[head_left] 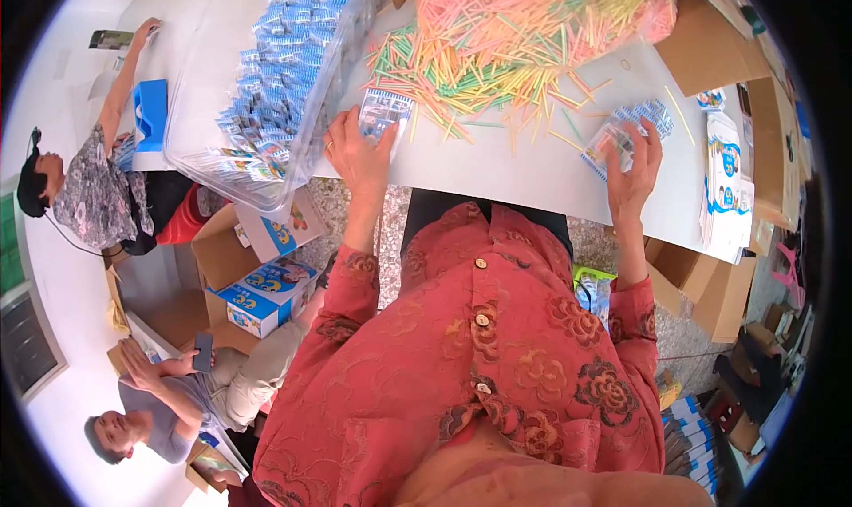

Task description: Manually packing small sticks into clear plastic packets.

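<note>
My left hand [358, 152], a ring on one finger, grips a small clear packet with blue-and-white printed ends [387, 106] at the table's near edge. Its thumb lies over the packet's face. Farther right, my right hand [634, 165] has its fingers bent over similar packets [652, 114], pinching at least one; how many lie under it is hidden. Between and beyond my hands spreads a heap of short thin pink, yellow and green sticks [470, 72]. A large clear bag of the same sticks [541, 14] rests behind the heap.
Left of my left hand stands a clear plastic bin [191, 143] piled with blue-and-white packets. Flat printed cartons [723, 174] lie at the table's right edge, beside cardboard boxes [772, 143]. At left, one person [98, 183] reaches over the table; another [164, 396] sits holding a phone.
</note>
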### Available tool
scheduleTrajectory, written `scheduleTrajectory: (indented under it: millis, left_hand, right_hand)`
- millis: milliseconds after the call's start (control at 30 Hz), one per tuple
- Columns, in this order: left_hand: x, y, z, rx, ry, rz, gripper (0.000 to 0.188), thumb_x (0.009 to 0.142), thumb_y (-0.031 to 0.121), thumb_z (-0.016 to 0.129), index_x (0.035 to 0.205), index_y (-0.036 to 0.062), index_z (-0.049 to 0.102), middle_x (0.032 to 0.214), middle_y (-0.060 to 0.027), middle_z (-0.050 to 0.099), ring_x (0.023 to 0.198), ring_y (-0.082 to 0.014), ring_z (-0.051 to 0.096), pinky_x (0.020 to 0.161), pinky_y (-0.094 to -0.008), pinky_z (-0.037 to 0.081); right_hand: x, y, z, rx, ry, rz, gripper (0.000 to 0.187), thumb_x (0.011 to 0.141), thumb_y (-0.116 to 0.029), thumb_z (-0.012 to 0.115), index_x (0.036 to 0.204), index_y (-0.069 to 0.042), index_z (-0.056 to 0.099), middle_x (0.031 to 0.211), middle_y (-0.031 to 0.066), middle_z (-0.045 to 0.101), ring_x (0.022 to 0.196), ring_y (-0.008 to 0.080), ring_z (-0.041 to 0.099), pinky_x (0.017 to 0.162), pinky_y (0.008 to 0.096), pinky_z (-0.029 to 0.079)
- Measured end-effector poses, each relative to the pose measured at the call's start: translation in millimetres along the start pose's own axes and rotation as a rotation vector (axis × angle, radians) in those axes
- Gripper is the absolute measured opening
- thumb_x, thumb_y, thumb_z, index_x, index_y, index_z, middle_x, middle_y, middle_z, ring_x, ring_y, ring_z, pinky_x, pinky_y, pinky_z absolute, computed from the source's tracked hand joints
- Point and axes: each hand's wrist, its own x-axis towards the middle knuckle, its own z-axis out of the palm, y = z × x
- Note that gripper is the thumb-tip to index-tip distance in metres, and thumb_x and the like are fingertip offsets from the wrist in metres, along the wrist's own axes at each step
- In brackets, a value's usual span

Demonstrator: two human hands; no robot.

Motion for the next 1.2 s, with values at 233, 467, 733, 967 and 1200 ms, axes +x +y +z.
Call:
scheduleTrajectory:
  millis: [233, 467, 733, 967, 1200]
  left_hand:
    - [-0.4, -0.9, 3.3, -0.031, 0.051, -0.035, 0.06, 0.06, 0.027, 0.082, 0.112, 0.0073, 0.061, 0.116, -0.0097, 0.054, 0.107, -0.0309, 0.048, 0.089, -0.0431, 0.037]
    - [-1.4, 2.5, 4.4, -0.009, 0.153, 0.05, 0.059, 0.059, 0.025, 0.082, 0.112, 0.0097, 0.062, 0.114, -0.0066, 0.055, 0.104, -0.0292, 0.049, 0.087, -0.0418, 0.037]
    - [-3.6, -0.1, 7.2, -0.064, 0.156, 0.074, 0.059, 0.058, 0.021, 0.081, 0.112, 0.0092, 0.061, 0.116, -0.0065, 0.054, 0.103, -0.0298, 0.049, 0.087, -0.0422, 0.036]
    - [-3.4, 0.8, 7.2, -0.086, 0.146, 0.043, 0.062, 0.057, 0.02, 0.082, 0.114, 0.008, 0.06, 0.115, -0.0069, 0.054, 0.103, -0.0286, 0.05, 0.087, -0.0413, 0.036]
    - [-3.1, -2.5, 10.0, -0.136, 0.151, 0.007, 0.063, 0.057, 0.018, 0.082, 0.115, 0.0075, 0.06, 0.116, -0.0086, 0.054, 0.103, -0.0288, 0.05, 0.088, -0.0422, 0.036]
  right_hand:
    - [1.1, -47.7, 22.3, 0.166, -0.132, -0.216, 0.035, 0.072, 0.001, 0.068, 0.106, -0.007, 0.064, 0.125, 0.0129, 0.052, 0.113, 0.0284, 0.05, 0.09, 0.037, 0.044]
    - [9.6, -111.6, 67.5, 0.501, -0.303, -0.349, 0.034, 0.073, 0.003, 0.066, 0.106, -0.006, 0.063, 0.124, 0.0129, 0.052, 0.112, 0.0314, 0.051, 0.09, 0.0388, 0.044]
    - [35.5, -176.7, 146.4, 0.566, -0.413, -0.513, 0.044, 0.074, -0.005, 0.066, 0.117, -0.005, 0.056, 0.123, 0.0124, 0.05, 0.112, 0.0322, 0.048, 0.095, 0.0402, 0.041]
    - [36.7, -197.8, 182.9, 0.386, -0.377, -0.637, 0.038, 0.071, -0.005, 0.065, 0.109, -0.003, 0.06, 0.119, 0.0104, 0.052, 0.112, 0.0278, 0.048, 0.095, 0.0375, 0.041]
    - [39.3, -192.5, 188.0, 0.62, -0.338, -0.545, 0.025, 0.07, -0.005, 0.067, 0.095, -0.007, 0.063, 0.1, 0.0047, 0.061, 0.098, 0.0259, 0.056, 0.086, 0.0374, 0.044]
